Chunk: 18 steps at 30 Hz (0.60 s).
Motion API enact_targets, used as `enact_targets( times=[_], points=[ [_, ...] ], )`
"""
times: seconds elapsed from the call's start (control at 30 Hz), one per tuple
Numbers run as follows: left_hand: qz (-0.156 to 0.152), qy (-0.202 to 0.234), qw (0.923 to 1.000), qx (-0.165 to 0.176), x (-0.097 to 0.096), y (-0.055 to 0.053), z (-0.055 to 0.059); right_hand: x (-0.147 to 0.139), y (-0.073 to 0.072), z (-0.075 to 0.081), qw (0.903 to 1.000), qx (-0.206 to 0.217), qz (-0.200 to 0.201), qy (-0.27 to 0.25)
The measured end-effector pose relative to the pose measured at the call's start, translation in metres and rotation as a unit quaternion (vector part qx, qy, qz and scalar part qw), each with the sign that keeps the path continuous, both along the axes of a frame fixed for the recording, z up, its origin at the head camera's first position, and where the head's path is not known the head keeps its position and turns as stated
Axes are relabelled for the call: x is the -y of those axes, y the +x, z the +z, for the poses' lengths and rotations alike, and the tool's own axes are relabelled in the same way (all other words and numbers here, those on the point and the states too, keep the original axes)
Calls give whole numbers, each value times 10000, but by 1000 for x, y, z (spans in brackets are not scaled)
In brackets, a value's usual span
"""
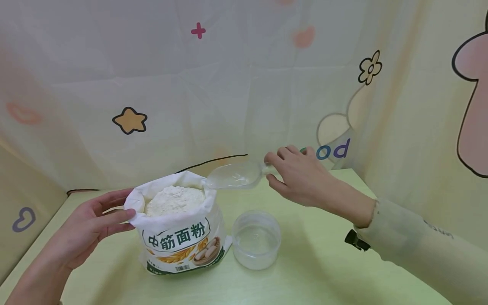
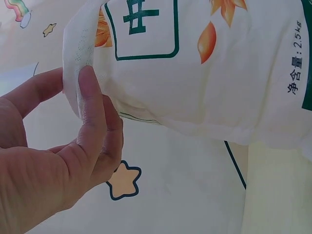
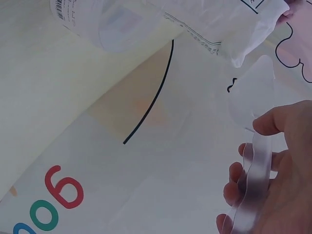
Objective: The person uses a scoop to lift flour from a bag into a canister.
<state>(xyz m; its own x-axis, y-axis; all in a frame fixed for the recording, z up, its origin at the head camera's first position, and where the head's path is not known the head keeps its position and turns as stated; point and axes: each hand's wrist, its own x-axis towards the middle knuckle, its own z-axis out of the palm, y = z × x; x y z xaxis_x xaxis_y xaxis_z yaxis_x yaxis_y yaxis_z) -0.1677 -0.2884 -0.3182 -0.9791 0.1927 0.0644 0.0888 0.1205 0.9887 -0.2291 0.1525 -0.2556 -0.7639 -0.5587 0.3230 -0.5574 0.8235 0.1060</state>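
A white paper bag of flour (image 1: 183, 250) stands upright with its top folded back, and white flour (image 1: 176, 200) mounds up at its mouth. My left hand (image 1: 97, 216) pinches the folded rim on the left side; in the left wrist view the thumb (image 2: 89, 87) lies on the outside of the fold. A clear plastic scoop (image 1: 234, 176) is in my right hand (image 1: 299, 176), fingers curled round its handle (image 3: 252, 195). The scoop's tip overlaps the right edge of the bag's mouth in the head view, and its bowl looks clear.
A round transparent tub (image 1: 256, 259) sits on the table just right of the bag, below the scoop. The pale green-yellow table (image 1: 324, 262) runs back to a printed cloth (image 1: 228, 84), which hangs behind and along both sides.
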Motion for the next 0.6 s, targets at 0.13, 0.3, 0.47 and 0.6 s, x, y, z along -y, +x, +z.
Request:
enact_targets(
  times=[0.13,0.3,0.47,0.6],
  points=[
    [34,-61,10000,68,-1,0,2,5,1,4,9999,43,-33,135],
    [45,-93,9999,108,-1,0,3,13,2,9,9995,118,-46,301],
    [15,-24,9999,137,0,0,2,20,2,11,9989,126,-9,449],
    [-40,-63,9999,101,0,1,2,23,1,11,9985,195,49,508]
  ],
)
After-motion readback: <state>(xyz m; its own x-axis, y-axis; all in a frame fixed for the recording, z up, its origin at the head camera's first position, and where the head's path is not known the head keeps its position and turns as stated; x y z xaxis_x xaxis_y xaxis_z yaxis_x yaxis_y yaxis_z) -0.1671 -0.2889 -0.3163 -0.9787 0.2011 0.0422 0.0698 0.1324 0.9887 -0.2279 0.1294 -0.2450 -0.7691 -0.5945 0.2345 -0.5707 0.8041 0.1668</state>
